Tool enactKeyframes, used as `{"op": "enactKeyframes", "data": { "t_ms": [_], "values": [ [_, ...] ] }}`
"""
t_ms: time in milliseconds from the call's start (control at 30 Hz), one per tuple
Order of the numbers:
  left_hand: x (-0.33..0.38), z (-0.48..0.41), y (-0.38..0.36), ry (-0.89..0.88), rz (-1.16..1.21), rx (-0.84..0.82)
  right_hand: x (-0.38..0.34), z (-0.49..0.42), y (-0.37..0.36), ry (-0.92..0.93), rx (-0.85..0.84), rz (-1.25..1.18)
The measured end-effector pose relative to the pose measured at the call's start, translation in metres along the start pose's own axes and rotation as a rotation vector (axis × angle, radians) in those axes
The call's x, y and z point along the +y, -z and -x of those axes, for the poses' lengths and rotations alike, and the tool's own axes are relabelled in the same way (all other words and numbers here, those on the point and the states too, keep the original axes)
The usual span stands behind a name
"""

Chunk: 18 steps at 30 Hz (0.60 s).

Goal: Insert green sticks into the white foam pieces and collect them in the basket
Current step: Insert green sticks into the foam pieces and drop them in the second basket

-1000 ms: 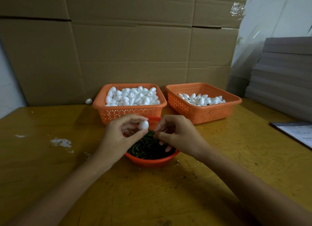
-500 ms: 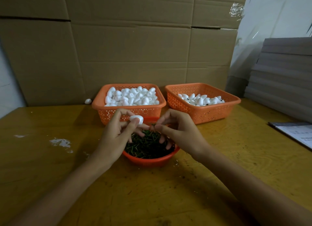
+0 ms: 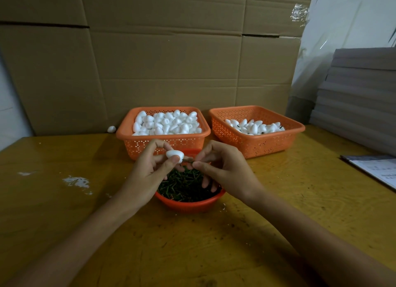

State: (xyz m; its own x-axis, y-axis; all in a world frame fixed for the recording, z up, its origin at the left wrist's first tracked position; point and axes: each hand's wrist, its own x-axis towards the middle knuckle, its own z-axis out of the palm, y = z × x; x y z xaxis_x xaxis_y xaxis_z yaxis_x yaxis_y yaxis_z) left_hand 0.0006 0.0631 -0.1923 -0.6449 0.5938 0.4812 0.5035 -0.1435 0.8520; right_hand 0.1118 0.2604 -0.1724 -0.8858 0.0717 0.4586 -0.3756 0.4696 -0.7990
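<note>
right hand [image 3: 222, 171] pinching green stick [image 3: 188, 158], nearer foam piece [image 3: 174, 154]

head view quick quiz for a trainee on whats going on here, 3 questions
1. True or false: the left hand pinches a white foam piece.
2. The green sticks lie in: A a round orange bowl; B a cardboard box; C a loose pile on the table.
3. Which orange basket is fuller of foam, the left basket or the right basket?
Key: 1 true; 2 A; 3 left basket.
</note>
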Motion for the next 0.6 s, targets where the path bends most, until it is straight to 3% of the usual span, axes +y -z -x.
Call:
{"op": "enactKeyframes", "data": {
  "t_ms": [600],
  "values": [
    [0.0034, 0.0018, 0.0000, -0.165, -0.107, -0.013, 0.0046, 0.0048, -0.0051, 0.094, 0.002, 0.197]
  ]
}}
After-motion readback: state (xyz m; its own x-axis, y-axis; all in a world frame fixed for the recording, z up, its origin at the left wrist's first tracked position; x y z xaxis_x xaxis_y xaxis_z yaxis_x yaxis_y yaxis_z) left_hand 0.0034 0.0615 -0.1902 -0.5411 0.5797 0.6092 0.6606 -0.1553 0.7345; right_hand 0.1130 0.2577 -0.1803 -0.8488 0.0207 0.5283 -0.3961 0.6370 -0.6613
